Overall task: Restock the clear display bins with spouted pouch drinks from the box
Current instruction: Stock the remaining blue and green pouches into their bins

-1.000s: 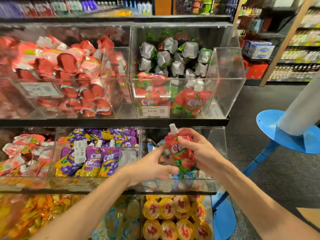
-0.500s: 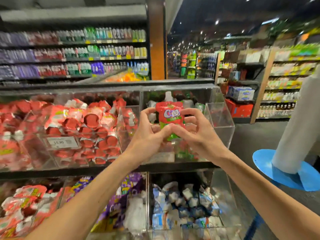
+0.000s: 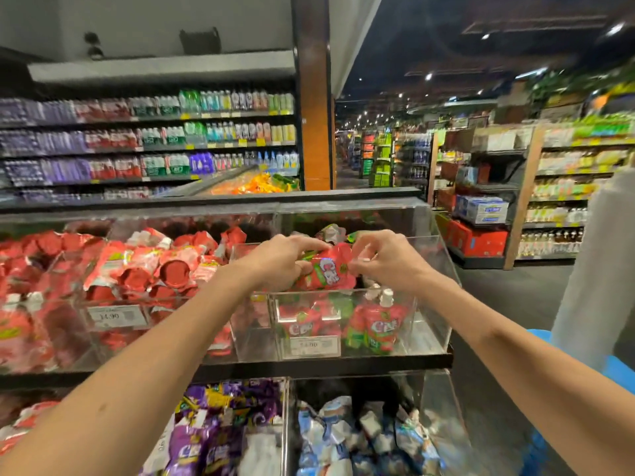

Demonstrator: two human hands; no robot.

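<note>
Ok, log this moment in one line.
left hand: holds red pouch | right hand: pinches it | where: over upper right bin

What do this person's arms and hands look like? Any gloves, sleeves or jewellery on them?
Both arms are bare as far up as the picture shows: no sleeve reaches the left forearm or the right forearm. The left hand and right hand wear no gloves, and no watch, bracelet or ring shows on either. The fingernails look short.
</note>
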